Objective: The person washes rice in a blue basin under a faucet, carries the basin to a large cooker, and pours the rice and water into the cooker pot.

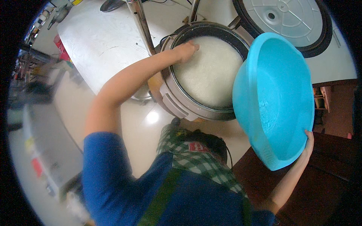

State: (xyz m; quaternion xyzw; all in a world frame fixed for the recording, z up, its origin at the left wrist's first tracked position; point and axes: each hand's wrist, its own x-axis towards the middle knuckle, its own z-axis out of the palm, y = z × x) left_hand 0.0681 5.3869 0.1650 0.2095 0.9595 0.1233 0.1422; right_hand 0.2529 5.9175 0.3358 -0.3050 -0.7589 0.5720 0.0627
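A large electric rice cooker (pixel 181 106) stands open in front of me, its dark inner pot holding a broad mass of pale, wet-looking white rice (pixel 209 73). My left hand (pixel 187 52) reaches over the cooker's left rim, low at the edge of the rice. Its fingers look bent, but their tips are partly hidden. In my right hand (pixel 309 142) is the rim of a turquoise plastic basin (pixel 282 93), tipped on its side against the cooker's right edge. Only a few whitish traces show inside the basin.
The cooker's round lid (pixel 285 19) is swung open behind the basin. A metal post (pixel 141 25) rises close to the cooker's left. Beyond it lies a white metal worktop (pixel 93 36) with a dark pan (pixel 112 5). Dark brown furniture (pixel 325 169) is at right.
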